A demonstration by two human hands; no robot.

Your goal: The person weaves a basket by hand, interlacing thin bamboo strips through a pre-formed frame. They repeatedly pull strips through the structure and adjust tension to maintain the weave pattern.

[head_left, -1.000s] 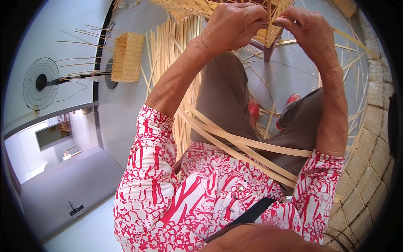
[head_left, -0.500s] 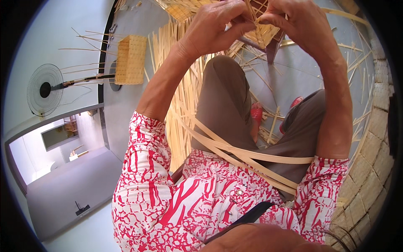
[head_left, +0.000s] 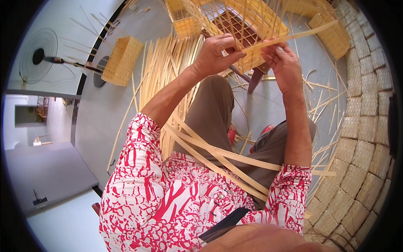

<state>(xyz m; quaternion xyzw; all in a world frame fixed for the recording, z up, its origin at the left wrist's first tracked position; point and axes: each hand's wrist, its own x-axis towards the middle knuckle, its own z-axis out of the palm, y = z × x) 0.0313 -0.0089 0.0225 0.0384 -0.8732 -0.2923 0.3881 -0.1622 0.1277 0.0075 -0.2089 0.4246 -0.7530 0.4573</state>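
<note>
A partly woven yellow bamboo basket (head_left: 262, 19) with an open-lattice base and upright loose stakes rests on a dark red stool (head_left: 257, 79) in front of me. My left hand (head_left: 216, 53) is closed at its near corner, thumb and fingers pinching the woven edge. A flat pale bamboo strip (head_left: 308, 32) runs from that corner out to the right, its end free. My right hand (head_left: 283, 63) pinches this strip a short way from the corner, palm partly turned up. More bamboo strips (head_left: 226, 155) lie across my lap.
A thick pile of loose strips (head_left: 168, 67) covers the floor left of my knee. Woven baskets stand at the left (head_left: 122, 61) and far right (head_left: 331, 33). A standing fan (head_left: 38, 56) is at far left. Stacked woven blocks (head_left: 357, 138) line the right side.
My hands were close together at the basket's corner. Now they are apart, the right hand holding the strip out to the right. The view has shifted, showing more of the basket.
</note>
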